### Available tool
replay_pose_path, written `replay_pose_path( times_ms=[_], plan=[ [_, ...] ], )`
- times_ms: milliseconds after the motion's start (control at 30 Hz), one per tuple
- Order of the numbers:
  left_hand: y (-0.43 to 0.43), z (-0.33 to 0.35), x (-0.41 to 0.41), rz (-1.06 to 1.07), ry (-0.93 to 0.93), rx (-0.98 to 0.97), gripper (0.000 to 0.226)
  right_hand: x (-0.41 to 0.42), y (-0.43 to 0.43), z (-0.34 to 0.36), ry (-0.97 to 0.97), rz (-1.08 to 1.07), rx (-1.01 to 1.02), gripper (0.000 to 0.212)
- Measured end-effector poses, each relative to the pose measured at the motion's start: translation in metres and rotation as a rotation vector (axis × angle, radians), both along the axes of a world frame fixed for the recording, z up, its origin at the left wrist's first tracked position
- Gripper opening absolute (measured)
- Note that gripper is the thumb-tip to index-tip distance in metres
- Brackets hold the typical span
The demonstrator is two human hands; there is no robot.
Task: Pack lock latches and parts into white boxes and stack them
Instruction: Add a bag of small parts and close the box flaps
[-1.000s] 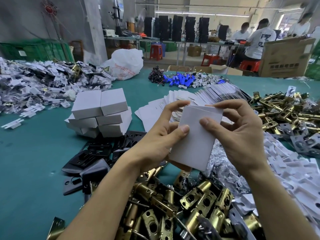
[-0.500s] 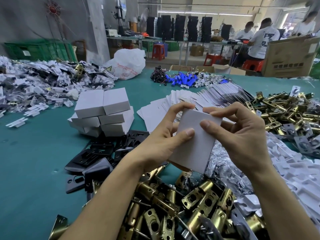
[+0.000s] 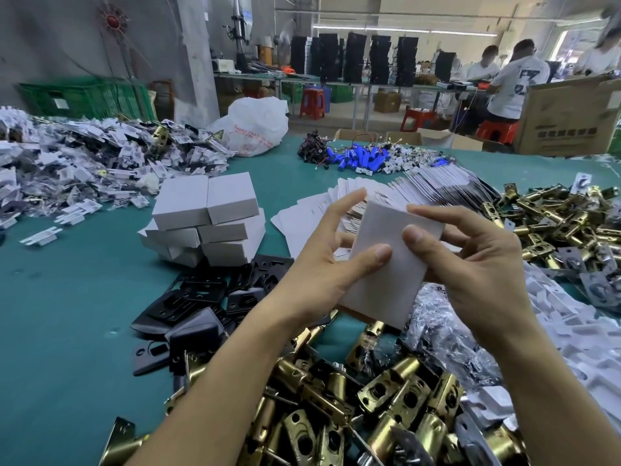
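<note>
Holding a white box (image 3: 383, 290) in the air above the counter (image 3: 67, 314), both hands pinch it. The left hand (image 3: 319, 274) has its thumb flat on the near face and its fingers behind. The right hand (image 3: 480, 274) has its thumb on the same face and its fingers curled round the far edge. We cannot tell whether anything is inside yet. The box hangs over the heap of brass latches (image 3: 386, 398), with the black plates (image 3: 201, 297) to its left and the finished stack of white boxes (image 3: 205, 220) beyond them.

We judge the box to be thin card: light, easily dented, and likely to buckle if squeezed on its broad faces. We would hold it by the long edges and corners, where the folds stiffen it, and keep our thumbs light on the panel. The latches look like solid metal, heavy for their size and smooth. One dropped in carelessly could burst an end flap, so we would support the bottom from below while loading. The fanned flat cartons (image 3: 420, 186) lie just behind the box.
</note>
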State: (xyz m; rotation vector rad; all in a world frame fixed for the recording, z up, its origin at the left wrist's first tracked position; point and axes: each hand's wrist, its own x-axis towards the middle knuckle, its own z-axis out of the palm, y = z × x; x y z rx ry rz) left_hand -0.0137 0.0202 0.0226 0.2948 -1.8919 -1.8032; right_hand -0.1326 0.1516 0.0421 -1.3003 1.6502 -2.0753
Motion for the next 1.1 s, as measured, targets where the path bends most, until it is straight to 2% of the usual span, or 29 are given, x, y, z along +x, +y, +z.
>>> replay_pose_path(
  times_ms=[100, 200, 267, 333, 400, 433, 600, 733, 833, 967, 1100],
  plan=[
    [-0.001, 0.002, 0.000, 0.084, -0.096, -0.075, 0.058, -0.001, -0.001, 0.000, -0.139, -0.092, -0.060, 0.023],
    [-0.001, 0.004, 0.005, -0.133, -0.262, -0.017, 0.038, -0.007, -0.004, -0.004, -0.315, -0.143, -0.085, 0.024],
    [-0.002, 0.005, 0.007, -0.179, -0.272, 0.095, 0.030, -0.008, -0.005, -0.005, -0.371, -0.105, -0.045, 0.026],
    [-0.006, 0.007, 0.006, -0.071, -0.247, 0.212, 0.027, -0.006, -0.008, -0.006, -0.402, -0.014, 0.033, 0.046],
    [-0.014, 0.010, 0.005, 0.091, -0.209, 0.332, 0.039, -0.004, -0.009, -0.009, -0.394, 0.050, 0.157, 0.065],
    [-0.019, 0.012, 0.005, 0.177, -0.165, 0.391, 0.043, -0.003, -0.010, -0.010, -0.382, 0.062, 0.225, 0.067],
    [-0.057, 0.016, 0.023, 0.592, 0.103, 0.569, 0.034, 0.005, -0.011, -0.015, -0.280, 0.168, 0.407, 0.031],
    [-0.083, 0.017, 0.035, 0.804, 0.164, 0.605, 0.034, 0.007, -0.012, -0.015, -0.236, 0.221, 0.440, 0.023],
    [-0.103, 0.023, 0.038, 0.882, 0.155, 0.668, 0.035, 0.006, -0.011, -0.018, -0.227, 0.228, 0.469, 0.022],
    [-0.117, 0.022, 0.038, 0.870, 0.172, 0.778, 0.030, 0.009, -0.012, -0.018, -0.209, 0.246, 0.503, 0.023],
    [-0.114, 0.017, 0.035, 0.928, 0.345, 0.836, 0.025, 0.009, -0.011, -0.019, -0.204, 0.256, 0.521, 0.024]
  ],
)
